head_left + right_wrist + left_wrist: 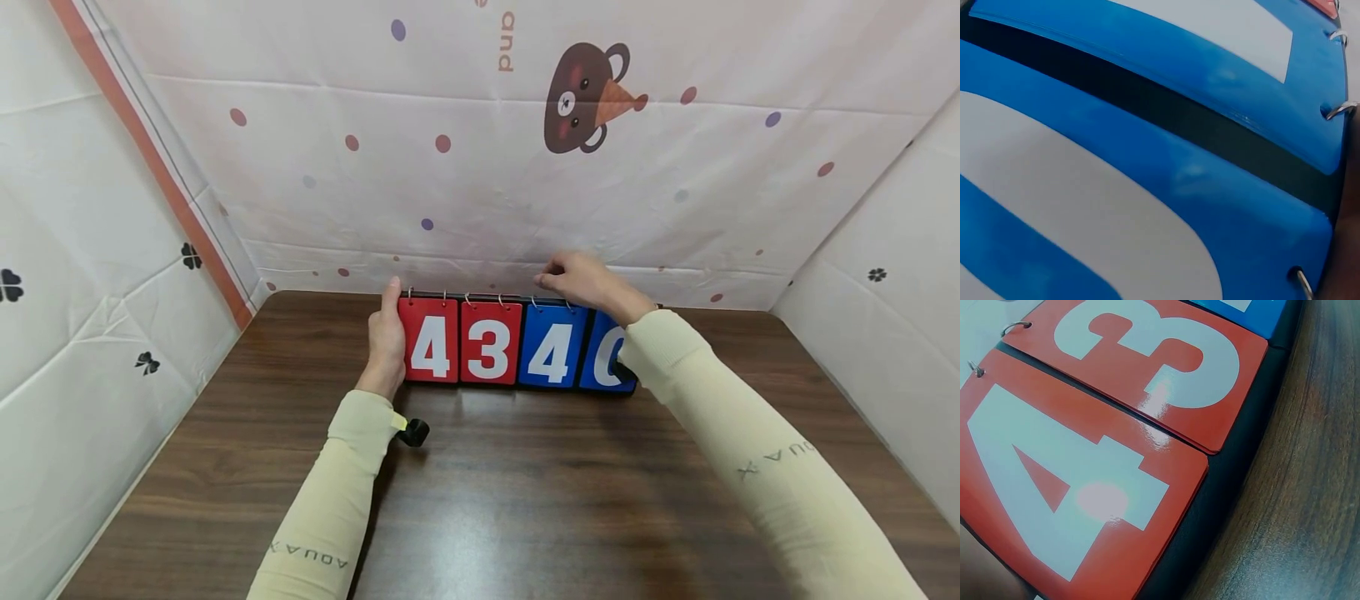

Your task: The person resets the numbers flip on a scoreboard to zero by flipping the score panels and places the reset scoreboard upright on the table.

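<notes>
A flip scoreboard [490, 343] stands on the table in the head view, showing a red 4, a red 3, a blue 4 and a partly covered blue 0. My left hand [386, 337] grips its left end. Over the top edge, by the rings of the blue 4 card [551, 346], is my right hand [585, 279] with bent fingers; whether they hold a card behind the board is hidden. The red 4 card [1072, 481] fills much of the left wrist view. Close in the right wrist view is the blue 0 card [1166, 181].
The brown wooden table [480, 500] extends in front of the board. Right behind it hangs a pale printed cloth [480, 183] with dots and a bear. White cloth walls [82, 250] flank both sides. A small black device [414, 432] sits at the left wrist.
</notes>
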{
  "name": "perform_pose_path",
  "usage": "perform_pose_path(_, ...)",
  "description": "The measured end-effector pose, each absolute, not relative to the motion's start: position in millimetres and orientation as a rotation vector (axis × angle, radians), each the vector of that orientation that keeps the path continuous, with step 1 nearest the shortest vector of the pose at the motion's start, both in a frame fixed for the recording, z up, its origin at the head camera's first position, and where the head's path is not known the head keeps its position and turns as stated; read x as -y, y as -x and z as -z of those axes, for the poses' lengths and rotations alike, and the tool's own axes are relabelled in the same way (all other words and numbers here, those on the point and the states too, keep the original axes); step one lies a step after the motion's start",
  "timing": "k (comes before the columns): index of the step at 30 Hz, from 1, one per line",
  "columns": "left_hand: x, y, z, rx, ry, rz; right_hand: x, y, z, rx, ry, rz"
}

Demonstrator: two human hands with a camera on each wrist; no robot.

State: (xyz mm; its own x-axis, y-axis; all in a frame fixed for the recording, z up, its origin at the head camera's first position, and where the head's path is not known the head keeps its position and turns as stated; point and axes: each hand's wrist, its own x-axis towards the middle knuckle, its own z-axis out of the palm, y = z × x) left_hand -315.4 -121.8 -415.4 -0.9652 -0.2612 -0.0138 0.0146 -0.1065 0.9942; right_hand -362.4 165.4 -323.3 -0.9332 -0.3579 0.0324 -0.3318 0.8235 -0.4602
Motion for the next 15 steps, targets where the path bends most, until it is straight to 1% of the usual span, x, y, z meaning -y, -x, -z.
perform_pose_path(6,122,315,417,1.954,-0.286,2.201,-165,373,325,-2.854,0.485,0.698)
perform_pose_path(15,122,315,416,1.961,-0.289,2.192,-164,386,326,-2.721,0.473,0.513)
